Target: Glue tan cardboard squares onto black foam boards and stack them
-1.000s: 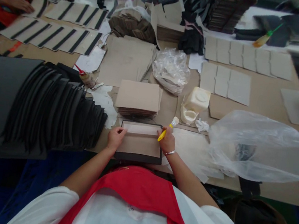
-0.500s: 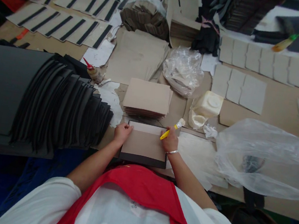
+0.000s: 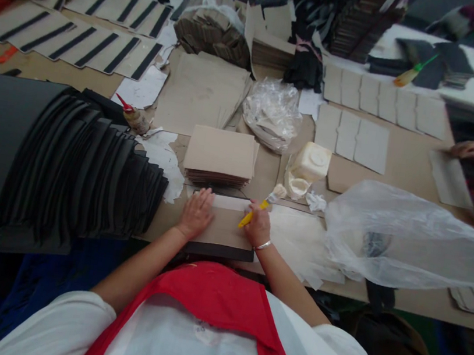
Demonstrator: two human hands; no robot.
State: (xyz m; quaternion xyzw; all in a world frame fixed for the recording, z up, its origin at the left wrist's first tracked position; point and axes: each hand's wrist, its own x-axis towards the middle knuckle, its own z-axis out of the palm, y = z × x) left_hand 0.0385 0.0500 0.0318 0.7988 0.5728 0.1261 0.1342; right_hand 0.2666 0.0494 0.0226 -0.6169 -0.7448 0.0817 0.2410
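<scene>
In front of my body lies a brown board [image 3: 225,229] on a dark sheet [image 3: 220,251], whose dark edge shows along the near side. A white strip [image 3: 231,203] runs along the board's far edge. My left hand [image 3: 197,213] rests flat on the left part of the board, fingers stretched out and pointing away from me. In my right hand [image 3: 258,225] is a paintbrush [image 3: 253,214] with a yellow handle, its pale bristles pointing up and away. The same hand touches the board's right edge. Just beyond stands a stack of brown boards [image 3: 221,154].
Dark sheets [image 3: 100,176] are piled at left. A cut-open white jug [image 3: 309,164], a red-tipped glue bottle [image 3: 135,116] and a clear plastic bag [image 3: 408,243] lie around. Co-workers' hands [image 3: 472,150] handle boards at far right and far left.
My left hand has gone from gripping the board's left edge to lying flat on it. The brush stays in my right hand. The view has shifted, and a co-worker shows at right.
</scene>
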